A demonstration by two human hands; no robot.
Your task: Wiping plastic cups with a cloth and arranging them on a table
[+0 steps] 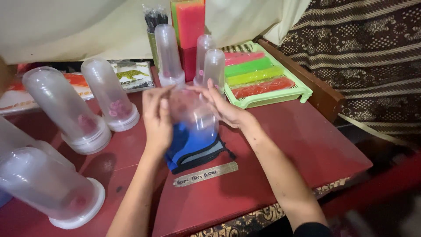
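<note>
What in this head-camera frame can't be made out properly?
- Clear plastic container between the left hand and right hand: motion blur hides its shape.
- Blue cloth: partly covered by the hands.
- Tape strip: writing too small.
- Bottom-left container: cut off by the frame edge.

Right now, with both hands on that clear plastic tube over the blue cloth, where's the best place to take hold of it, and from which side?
Probably mid-body, from the two opposite sides. The clear tube is a smooth round cylinder held about upright above the blue cloth, so palms and fingers can wrap its wall. The left hand and right hand already bracket it that way. Its top and bottom ends are too blurred to judge.
</note>
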